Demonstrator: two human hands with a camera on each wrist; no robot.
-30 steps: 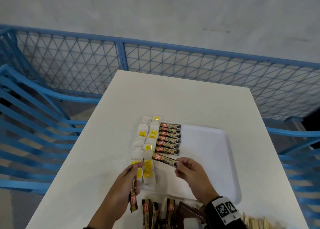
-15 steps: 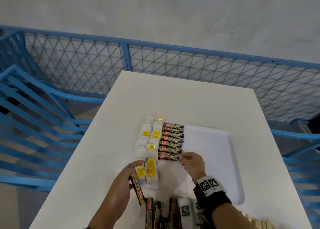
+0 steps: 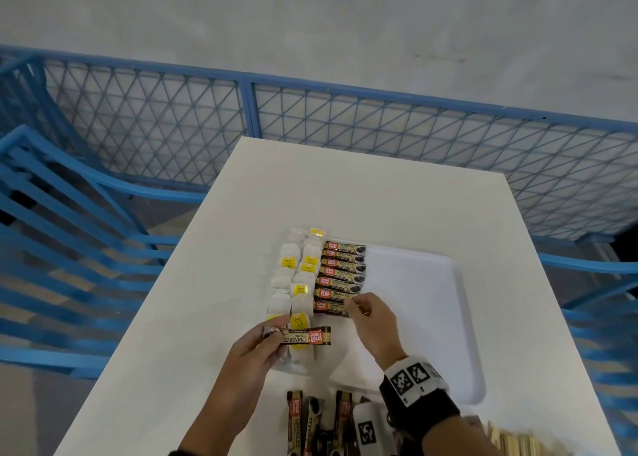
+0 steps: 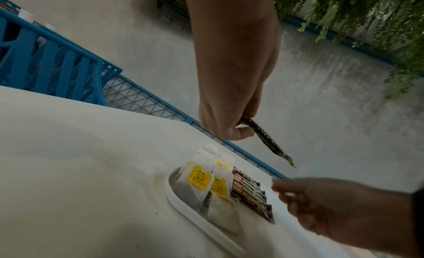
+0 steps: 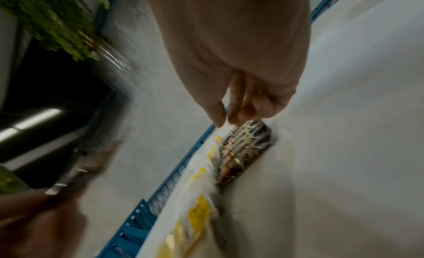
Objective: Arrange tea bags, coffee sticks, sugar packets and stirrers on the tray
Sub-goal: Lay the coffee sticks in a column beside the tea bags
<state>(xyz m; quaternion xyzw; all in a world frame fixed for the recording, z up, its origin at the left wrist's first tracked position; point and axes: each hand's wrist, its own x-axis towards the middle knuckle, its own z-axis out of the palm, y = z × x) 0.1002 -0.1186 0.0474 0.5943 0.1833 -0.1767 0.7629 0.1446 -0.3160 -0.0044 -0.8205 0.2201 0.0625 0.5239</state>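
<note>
Pinching a coffee stick (image 3: 297, 336) level over the near tea bags (image 3: 299, 321), the left hand (image 3: 257, 350) seems to offer it to the right hand (image 3: 374, 324), whose loosely curled fingers (image 3: 352, 303) hold nothing beside the tray's (image 3: 431, 317) coffee row (image 3: 340, 279). Only the left-wrist view shows the held stick edge-on, clear of the worktop (image 3: 379, 193).

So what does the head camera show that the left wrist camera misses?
Only the head view shows the loose coffee sticks waiting on the table's near edge, the wooden stirrers and the tray's bare right half.

Only the left wrist view shows hanging green foliage.

Both show the left hand pinching one coffee stick, the right hand, and rows of tea bags and coffee sticks on the tray.
</note>
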